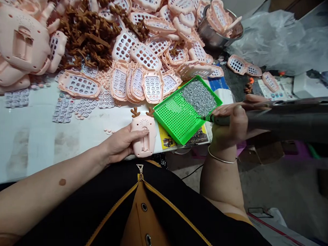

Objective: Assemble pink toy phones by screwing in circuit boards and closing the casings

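Note:
Between the thumb and fingers of my left hand point(123, 140) is a pink toy phone point(147, 141) with brown antlers point(135, 111). Its back faces up, showing a battery recess and a speaker grille. My right hand point(231, 124) is wrapped around an electric screwdriver point(220, 120), whose bit points left over a green basket point(167, 117). A heap of small silver screws point(199, 96) fills the basket's far right part. Whether a screw sits on the bit is too small to tell.
Pink shell halves point(152, 85) with white keypads pile up at the back. Brown antler pieces point(88, 32) and finished-looking pink backs point(23, 38) lie at the left. A metal pot point(206, 30) and clear plastic bags point(282, 40) stand at the back right. White keypad pieces point(63, 109) lie on the table.

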